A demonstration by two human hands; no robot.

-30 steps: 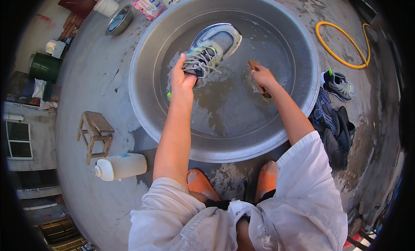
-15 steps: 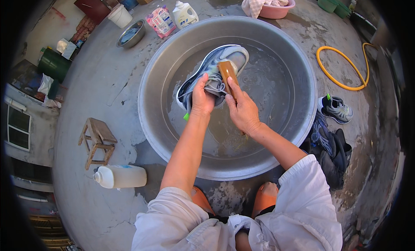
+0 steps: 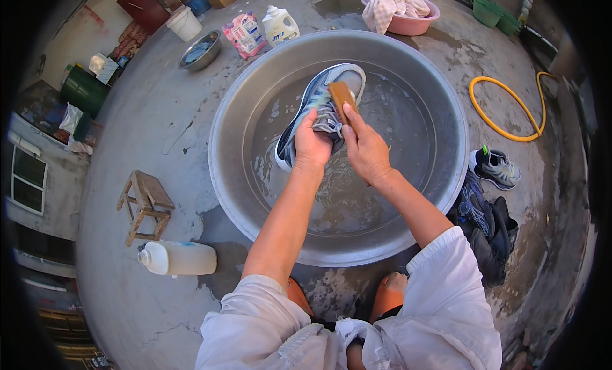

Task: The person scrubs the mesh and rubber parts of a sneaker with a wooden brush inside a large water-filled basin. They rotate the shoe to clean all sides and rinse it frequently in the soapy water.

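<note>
A grey and blue sneaker [image 3: 305,108] with pale laces is held over a wide metal basin [image 3: 224,179], toe pointing away from me. My left hand [image 3: 312,142] grips it around the side near the ankle opening, fingers partly hidden by the shoe. In my right hand [image 3: 368,148] is a wooden scrubbing brush [image 3: 340,97], held by its brown back and pressed against the shoe's upper beside the laces. Its bristles are hidden underneath. Shallow, cloudy water [image 3: 357,207] lies in the basin below.
Right of the basin lie another grey sneaker [image 3: 499,168], dark shoes [image 3: 494,233] and a yellow hose [image 3: 488,129]. At left are a wooden stool [image 3: 148,201] and a white jug [image 3: 182,258]. Beyond stand a detergent bottle [image 3: 279,27], a pink packet [image 3: 244,35] and a pink tub [image 3: 414,24] with cloth.
The sneaker has shifted slightly right and stands more upright, with my left hand on it. The brush has tilted and moved a little right with my right hand. The view has shifted slightly.
</note>
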